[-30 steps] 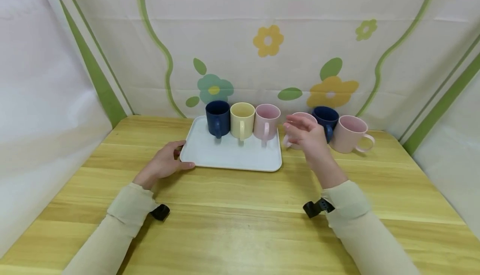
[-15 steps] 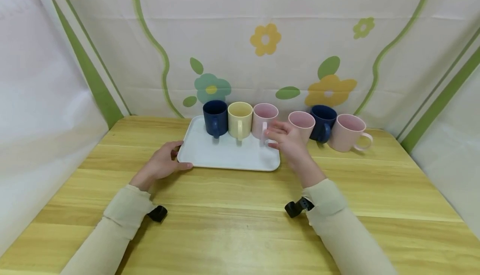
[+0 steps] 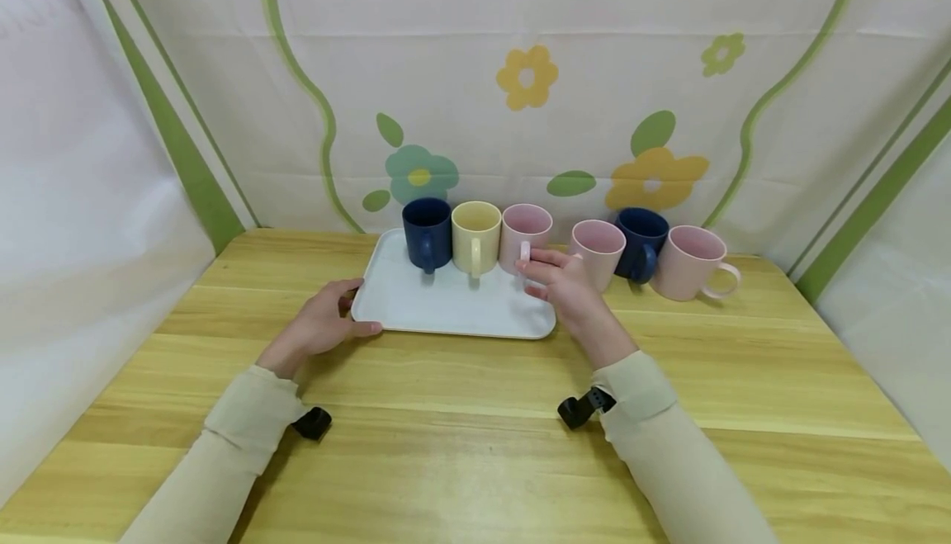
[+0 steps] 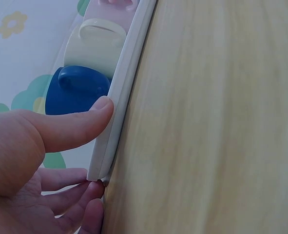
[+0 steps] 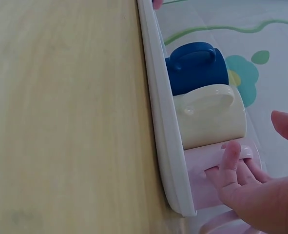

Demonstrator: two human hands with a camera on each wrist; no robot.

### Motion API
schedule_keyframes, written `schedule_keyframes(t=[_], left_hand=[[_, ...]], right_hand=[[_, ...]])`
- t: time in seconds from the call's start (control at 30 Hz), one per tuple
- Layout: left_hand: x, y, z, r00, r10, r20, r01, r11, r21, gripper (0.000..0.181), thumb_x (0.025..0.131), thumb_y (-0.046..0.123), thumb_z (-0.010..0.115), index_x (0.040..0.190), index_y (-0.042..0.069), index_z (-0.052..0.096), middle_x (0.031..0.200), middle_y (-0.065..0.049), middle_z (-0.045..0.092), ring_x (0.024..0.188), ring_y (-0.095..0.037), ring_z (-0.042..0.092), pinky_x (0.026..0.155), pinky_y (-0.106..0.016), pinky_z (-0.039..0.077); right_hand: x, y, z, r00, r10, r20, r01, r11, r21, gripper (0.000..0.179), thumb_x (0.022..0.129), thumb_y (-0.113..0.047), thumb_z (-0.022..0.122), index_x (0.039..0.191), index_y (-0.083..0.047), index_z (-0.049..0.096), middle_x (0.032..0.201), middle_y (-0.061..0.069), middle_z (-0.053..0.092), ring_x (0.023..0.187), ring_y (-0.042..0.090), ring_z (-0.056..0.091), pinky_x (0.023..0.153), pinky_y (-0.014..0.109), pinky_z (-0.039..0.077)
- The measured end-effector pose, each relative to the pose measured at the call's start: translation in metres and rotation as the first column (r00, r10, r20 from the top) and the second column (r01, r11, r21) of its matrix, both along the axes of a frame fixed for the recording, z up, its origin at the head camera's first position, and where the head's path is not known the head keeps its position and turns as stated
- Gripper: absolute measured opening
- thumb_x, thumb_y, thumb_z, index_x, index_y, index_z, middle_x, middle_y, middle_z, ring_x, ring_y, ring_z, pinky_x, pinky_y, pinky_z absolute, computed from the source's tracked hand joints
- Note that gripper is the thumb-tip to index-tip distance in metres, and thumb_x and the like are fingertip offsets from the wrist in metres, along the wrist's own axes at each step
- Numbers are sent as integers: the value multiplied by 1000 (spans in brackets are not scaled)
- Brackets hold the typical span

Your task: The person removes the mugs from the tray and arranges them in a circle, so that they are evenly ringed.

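Observation:
A white tray (image 3: 446,305) bears a dark blue mug (image 3: 440,238), a pale yellow mug (image 3: 466,247) and a pink mug (image 3: 513,243) in a row along its back, handles facing me. My left hand (image 3: 319,321) holds the tray's left end, thumb on the rim and fingers at the edge's underside, as the left wrist view shows. My right hand (image 3: 572,296) is at the handle (image 5: 243,152) of the pink mug on the tray. Its fingers touch the handle, some reaching into the loop, while the thumb (image 5: 286,124) stands apart.
Right of the tray stand another pink mug (image 3: 598,251), partly behind my right hand, a second dark blue mug (image 3: 631,247) and a further pink mug (image 3: 683,267). A flowered cloth (image 3: 461,98) hangs behind the wooden table (image 3: 446,428).
My right hand has moved left from the pink mug beside the tray to the handle of the pink mug on it. The left hand keeps its hold on the tray.

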State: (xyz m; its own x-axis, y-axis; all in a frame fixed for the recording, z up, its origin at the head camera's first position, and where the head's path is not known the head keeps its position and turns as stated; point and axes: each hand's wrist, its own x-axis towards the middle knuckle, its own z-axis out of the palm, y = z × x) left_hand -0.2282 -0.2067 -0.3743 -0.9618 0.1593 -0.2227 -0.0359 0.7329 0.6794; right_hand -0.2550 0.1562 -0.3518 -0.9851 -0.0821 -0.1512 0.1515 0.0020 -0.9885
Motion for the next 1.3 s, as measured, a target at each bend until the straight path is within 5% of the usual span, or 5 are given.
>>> schedule_keyframes(t=[0.63, 0.9, 1.3], left_hand=[[-2, 4, -4, 1000, 13, 0, -13, 1000, 14, 98, 95, 32, 82, 166, -3, 25, 158, -31, 42, 135, -45, 49, 114, -59, 44], [-2, 1, -1, 1000, 10, 3, -10, 1000, 13, 98, 95, 33, 82, 166, -2, 25, 159, -31, 41, 136, -46, 48, 115, -60, 43], [-1, -1, -2, 1000, 5, -12, -4, 1000, 4, 98, 95, 33, 82, 166, -3, 25, 158, -31, 42, 136, -46, 49, 115, -60, 43]], right_hand=[[9, 3, -4, 996, 53, 74, -49, 998, -44, 47, 106, -14, 64, 148, 5, 54, 143, 16, 63, 142, 36, 56, 116, 55, 49], [15, 6, -3, 988, 134, 83, -130, 990, -48, 37, 108, -16, 61, 133, 11, 61, 94, -1, 76, 103, 19, 67, 108, 47, 55], [14, 4, -11, 986, 132, 104, -120, 985, -121, 20, 110, -16, 57, 111, -1, 70, 82, -2, 75, 83, 13, 73, 93, 32, 57]])
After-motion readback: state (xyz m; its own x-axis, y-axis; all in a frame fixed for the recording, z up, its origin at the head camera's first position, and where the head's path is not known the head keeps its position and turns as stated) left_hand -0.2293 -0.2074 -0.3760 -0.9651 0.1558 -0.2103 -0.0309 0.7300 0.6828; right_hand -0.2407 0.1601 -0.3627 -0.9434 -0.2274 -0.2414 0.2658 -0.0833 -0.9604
